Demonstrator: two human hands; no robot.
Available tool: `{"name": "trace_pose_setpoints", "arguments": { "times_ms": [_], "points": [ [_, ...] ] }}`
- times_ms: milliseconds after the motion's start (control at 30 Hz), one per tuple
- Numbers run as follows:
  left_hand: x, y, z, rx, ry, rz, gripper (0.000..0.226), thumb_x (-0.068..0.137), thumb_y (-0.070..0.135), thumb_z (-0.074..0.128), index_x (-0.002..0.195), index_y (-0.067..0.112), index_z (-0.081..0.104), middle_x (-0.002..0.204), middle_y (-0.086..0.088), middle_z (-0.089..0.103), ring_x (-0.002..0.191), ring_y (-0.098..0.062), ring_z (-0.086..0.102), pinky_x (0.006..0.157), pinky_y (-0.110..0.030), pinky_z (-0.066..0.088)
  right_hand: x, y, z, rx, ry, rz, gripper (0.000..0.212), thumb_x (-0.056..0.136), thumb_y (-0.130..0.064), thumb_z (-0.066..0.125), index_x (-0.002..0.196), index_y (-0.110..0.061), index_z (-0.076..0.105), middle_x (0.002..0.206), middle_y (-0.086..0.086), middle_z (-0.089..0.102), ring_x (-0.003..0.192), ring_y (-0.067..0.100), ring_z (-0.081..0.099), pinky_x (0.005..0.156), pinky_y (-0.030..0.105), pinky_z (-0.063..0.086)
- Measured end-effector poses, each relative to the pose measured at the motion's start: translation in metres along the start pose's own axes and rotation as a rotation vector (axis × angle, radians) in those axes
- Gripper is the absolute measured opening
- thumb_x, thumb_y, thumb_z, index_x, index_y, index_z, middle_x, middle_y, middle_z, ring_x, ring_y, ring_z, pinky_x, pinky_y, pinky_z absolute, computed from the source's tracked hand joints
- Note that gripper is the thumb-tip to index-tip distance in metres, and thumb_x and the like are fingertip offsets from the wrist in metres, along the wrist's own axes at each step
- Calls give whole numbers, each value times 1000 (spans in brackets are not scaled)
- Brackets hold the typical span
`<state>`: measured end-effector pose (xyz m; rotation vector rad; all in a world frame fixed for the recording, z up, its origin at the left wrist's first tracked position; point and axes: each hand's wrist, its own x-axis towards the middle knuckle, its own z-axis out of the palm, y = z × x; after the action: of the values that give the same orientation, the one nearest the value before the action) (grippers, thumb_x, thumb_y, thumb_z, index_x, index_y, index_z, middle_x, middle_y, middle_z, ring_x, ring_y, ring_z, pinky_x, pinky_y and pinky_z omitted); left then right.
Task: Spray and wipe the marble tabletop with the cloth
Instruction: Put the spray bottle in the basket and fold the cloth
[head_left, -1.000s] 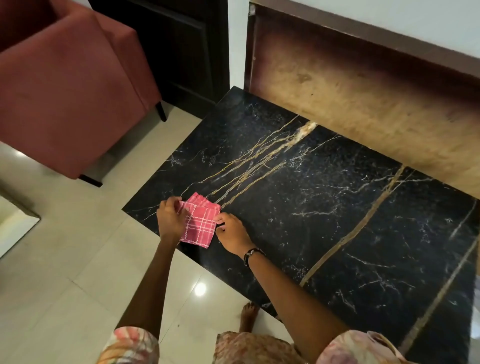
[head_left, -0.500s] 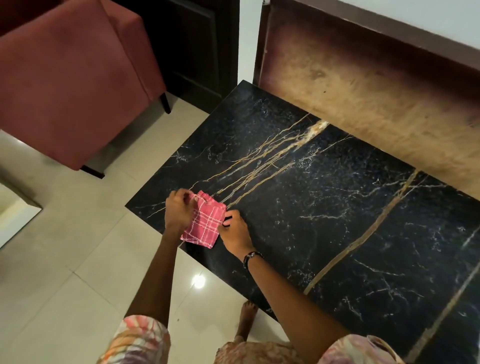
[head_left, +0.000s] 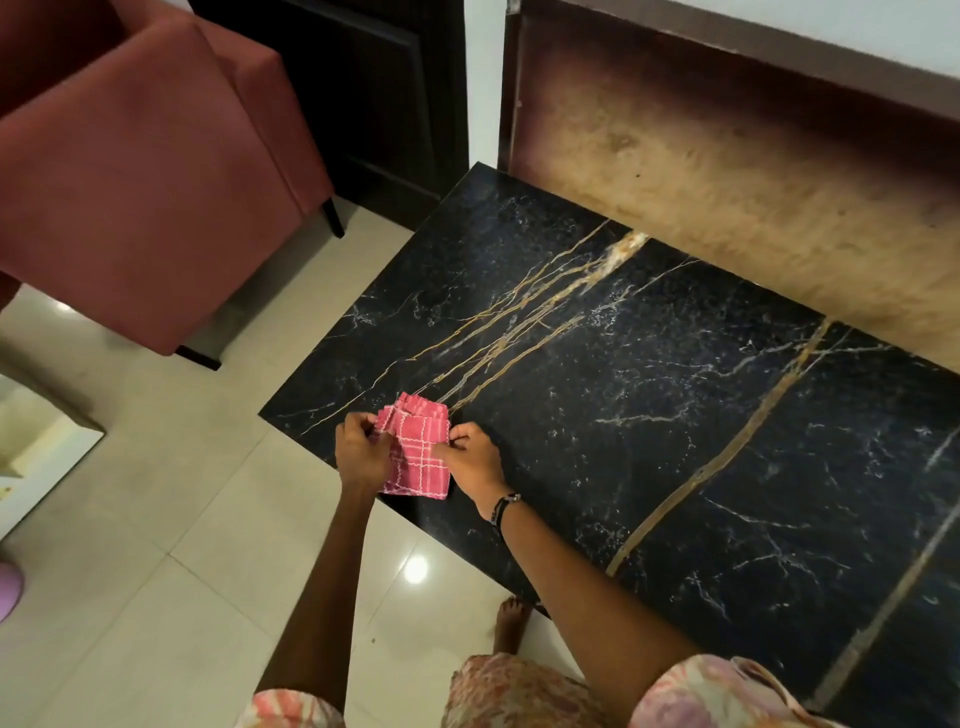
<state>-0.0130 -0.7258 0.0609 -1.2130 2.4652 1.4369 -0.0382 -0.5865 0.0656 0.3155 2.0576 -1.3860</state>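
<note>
A small pink checked cloth (head_left: 420, 447), folded, sits at the near left corner of the black marble tabletop (head_left: 649, 405), which has gold and white veins. My left hand (head_left: 361, 449) pinches the cloth's left edge. My right hand (head_left: 470, 457) pinches its right edge, a dark band on that wrist. Part of the cloth hangs past the table's front edge. No spray bottle is in view.
A red upholstered armchair (head_left: 140, 182) stands on the tiled floor to the left of the table. A brown wooden panel (head_left: 727, 171) rises along the table's far side. A dark door (head_left: 374, 93) is behind. My bare foot (head_left: 511, 621) is by the table's front edge.
Both hands have stayed on the cloth at the corner and kept folding it; the cloth now looks more upright and narrower. The camera has shifted slightly.
</note>
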Motion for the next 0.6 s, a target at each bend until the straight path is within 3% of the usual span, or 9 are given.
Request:
{"name": "trace_pose_setpoints", "arguments": {
  "times_ms": [100, 167, 333, 500, 600],
  "points": [
    [-24, 2, 14, -97, -72, -42, 24, 89, 16, 62, 107, 7, 49, 118, -22, 56, 106, -36, 58, 93, -47, 49, -18, 2, -17, 240, 3, 65, 37, 89, -17, 65, 123, -11, 51, 118, 8, 60, 97, 15, 59, 74, 23, 51],
    [-49, 9, 32, -175, -132, -65, 21, 90, 16, 60, 104, 12, 46, 115, -18, 59, 107, -34, 59, 90, -44, 49, -31, 7, -37, 384, 12, 101, 40, 90, -20, 63, 127, -15, 49, 116, 4, 58, 101, 17, 59, 80, 27, 52],
    [-124, 39, 97, -384, -276, -133, 15, 95, 21, 51, 107, 13, 44, 109, -12, 57, 91, -21, 59, 73, -31, 48, -62, 35, -121, 447, 121, 30, 30, 94, -21, 56, 122, -10, 60, 109, 9, 67, 94, 21, 64, 79, 31, 52],
    [-185, 79, 175, -458, -650, -222, 49, 88, 44, 57, 121, 8, 50, 116, -15, 65, 101, -25, 66, 67, -32, 56, -112, 81, -232, 673, 264, -26, 22, 97, -18, 52, 115, -10, 62, 107, 13, 69, 86, 18, 67, 69, 27, 53],
    [-235, 110, 220, -478, -816, -178, 39, 89, 26, 62, 120, 8, 49, 117, -17, 64, 97, -25, 66, 75, -39, 57, -146, 118, -297, 774, 341, -47, 21, 96, -20, 51, 114, -11, 58, 103, 9, 68, 86, 18, 66, 71, 29, 53]
  ]
}}
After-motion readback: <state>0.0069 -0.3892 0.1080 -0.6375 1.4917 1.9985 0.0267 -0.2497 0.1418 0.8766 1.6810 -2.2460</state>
